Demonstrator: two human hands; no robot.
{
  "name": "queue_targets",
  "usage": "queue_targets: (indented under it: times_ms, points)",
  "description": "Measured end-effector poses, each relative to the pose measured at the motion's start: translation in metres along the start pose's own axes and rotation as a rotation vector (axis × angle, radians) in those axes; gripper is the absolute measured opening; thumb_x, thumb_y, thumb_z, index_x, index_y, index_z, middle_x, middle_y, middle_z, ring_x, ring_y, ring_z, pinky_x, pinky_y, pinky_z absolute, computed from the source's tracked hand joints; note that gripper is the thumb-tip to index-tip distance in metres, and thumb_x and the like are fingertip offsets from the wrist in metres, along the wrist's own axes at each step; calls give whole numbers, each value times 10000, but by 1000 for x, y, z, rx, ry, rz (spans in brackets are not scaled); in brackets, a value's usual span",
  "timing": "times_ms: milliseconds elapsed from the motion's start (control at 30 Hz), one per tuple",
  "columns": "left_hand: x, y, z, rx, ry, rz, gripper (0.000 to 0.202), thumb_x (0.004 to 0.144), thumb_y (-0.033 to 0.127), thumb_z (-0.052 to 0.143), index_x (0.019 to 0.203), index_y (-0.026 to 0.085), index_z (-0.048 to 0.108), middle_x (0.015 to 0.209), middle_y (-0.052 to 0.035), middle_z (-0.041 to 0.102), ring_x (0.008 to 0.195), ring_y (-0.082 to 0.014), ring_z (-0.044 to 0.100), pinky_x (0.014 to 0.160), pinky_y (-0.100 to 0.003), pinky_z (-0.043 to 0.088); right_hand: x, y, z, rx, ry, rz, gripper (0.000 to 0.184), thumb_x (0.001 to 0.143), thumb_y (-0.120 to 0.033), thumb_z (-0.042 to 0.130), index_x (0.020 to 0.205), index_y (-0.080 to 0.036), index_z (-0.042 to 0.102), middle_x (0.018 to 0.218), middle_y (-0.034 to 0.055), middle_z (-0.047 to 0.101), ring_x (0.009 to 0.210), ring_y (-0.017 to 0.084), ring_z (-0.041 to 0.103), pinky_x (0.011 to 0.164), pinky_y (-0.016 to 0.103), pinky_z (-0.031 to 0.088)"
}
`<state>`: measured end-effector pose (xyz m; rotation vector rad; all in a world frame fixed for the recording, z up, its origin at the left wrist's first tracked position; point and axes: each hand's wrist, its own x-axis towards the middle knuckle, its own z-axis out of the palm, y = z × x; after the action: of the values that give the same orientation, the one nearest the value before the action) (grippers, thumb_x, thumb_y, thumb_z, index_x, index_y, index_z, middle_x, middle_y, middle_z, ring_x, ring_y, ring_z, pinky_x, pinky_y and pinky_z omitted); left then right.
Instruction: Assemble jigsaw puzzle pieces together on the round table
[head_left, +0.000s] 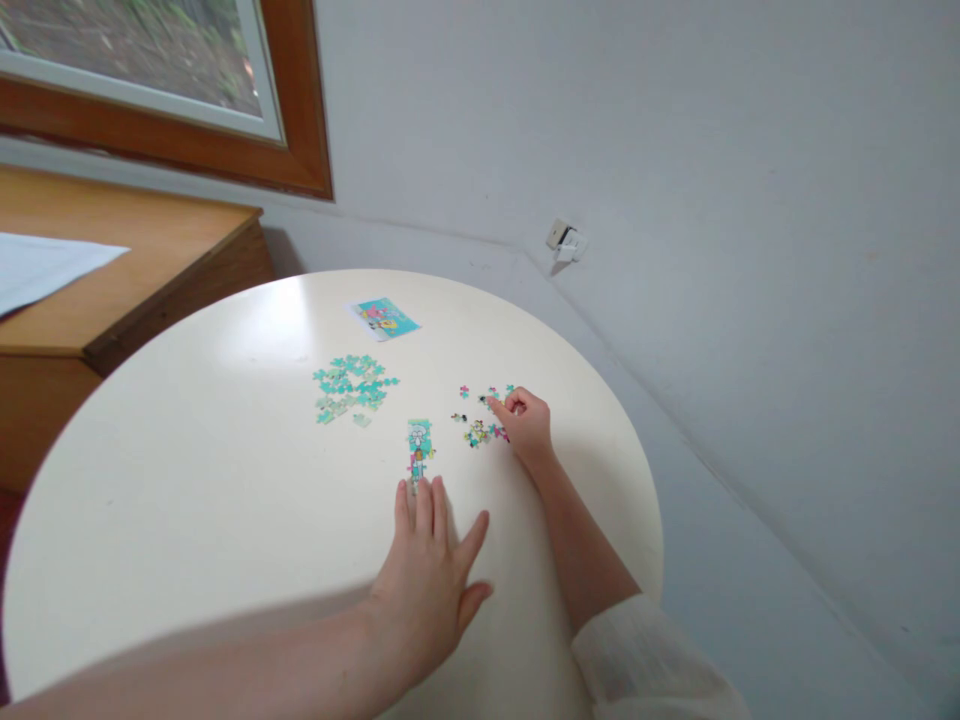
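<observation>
Left hand [424, 590] spread wide, palm down, thumb splayed to the right, with nothing in its grasp, fingertips laid over the near end of a joined puzzle strip [420, 440]. Right hand [529, 425] curled, thumb and forefinger drawn close together among loose puzzle pieces [478, 433]; impossible to tell from this angle whether pinching one or merely touching.

Puzzle strip just beyond the left palm on a round white counter [225, 480], long axis running away from the body, knobbed along its sides, with a cartoon figure down its length. Left hand the nearer, right at the strip; right hand apart, off to the right and about level with the far end. In between, a few of the mixed-color loose pieces. In the way, the left fingers, hiding the strip's near end, and the right hand, covering part of its own cluster.

To the left of the strip and farther out, a heap of mostly teal pieces [352, 385], well apart from both hands. Beyond, a picture card [386, 318], flat near the far edge. Behind, a pale wall [675, 150] with a socket [570, 243]; at upper left, a wooden cabinet [165, 205] below a window [187, 60].
</observation>
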<state>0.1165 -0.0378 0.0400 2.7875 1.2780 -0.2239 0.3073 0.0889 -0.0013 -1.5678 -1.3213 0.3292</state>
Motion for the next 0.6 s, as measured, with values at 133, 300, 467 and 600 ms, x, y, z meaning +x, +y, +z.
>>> queue_targets:
  times_ms: [133,300,467,600]
  points:
    - [1,0,-2,-15,-18,4,590,870,566,320,1397,301,300,1405,-221,370,1291,-453,284,992,-663,145,0,0,1,3,8,5,364,631,-400,624,484,-221,343,394,-86,316,414,77,296,438,226,240]
    - [1,0,-3,-19,-19,0,584,867,548,360,1392,298,313,1404,-236,358,1291,-459,279,992,-663,151,0,1,1,-5,0,-3,385,640,-430,627,487,-222,341,391,-86,320,402,77,307,435,224,248]
    - [0,1,-2,-31,-2,1,578,867,554,354,1386,302,328,1398,-228,372,1288,-453,292,988,-665,160,0,0,0,-20,8,-15,410,638,-460,629,483,-219,335,395,-84,320,408,76,307,437,221,249]
    - [0,0,-2,-13,5,2,588,862,550,370,1392,301,315,1401,-221,373,1288,-453,291,993,-665,148,0,0,0,-26,21,-28,406,635,-456,626,476,-217,338,400,-81,315,414,74,293,439,223,242]
